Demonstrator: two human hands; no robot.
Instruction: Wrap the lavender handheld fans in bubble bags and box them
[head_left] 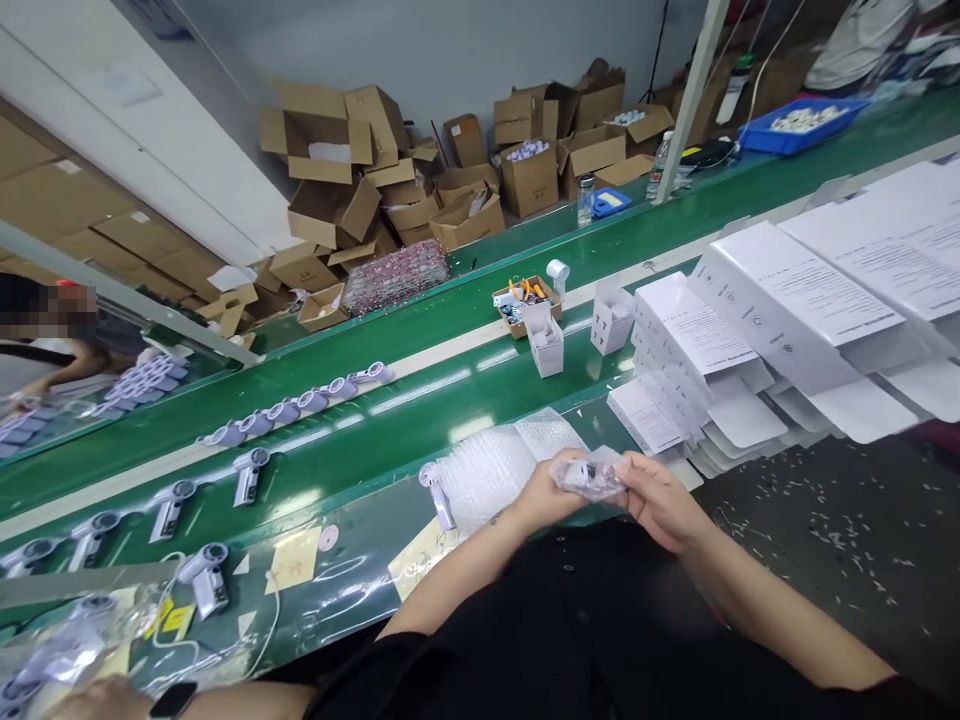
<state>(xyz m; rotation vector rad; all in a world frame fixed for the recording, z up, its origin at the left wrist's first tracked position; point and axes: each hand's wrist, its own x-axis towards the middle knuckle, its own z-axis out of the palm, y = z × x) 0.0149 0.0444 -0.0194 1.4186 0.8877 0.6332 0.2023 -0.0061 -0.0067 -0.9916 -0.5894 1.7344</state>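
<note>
Both hands are closed on a clear plastic-wrapped packet [592, 476], with something pale and dark inside that I cannot make out. My left hand [546, 496] grips its left end, while the fingers of my right hand [661, 500] pinch its right end. Just left of my left hand, a stack of bubble wrap [487, 468] lies on the bench. A lavender, hair-dryer-shaped handheld device [437, 495] rests against the wrap's left edge. To the right of my hands are stacked flat white boxes [651, 412].
More lavender handheld devices [250, 475] line the green conveyor [420, 410]. Two open white boxes [546, 340] stand near a small carton of tools [517, 305]. At the lower left, a co-worker's hand [101, 698] is beside bagged devices. Large white boxes [810, 285] pile up at right.
</note>
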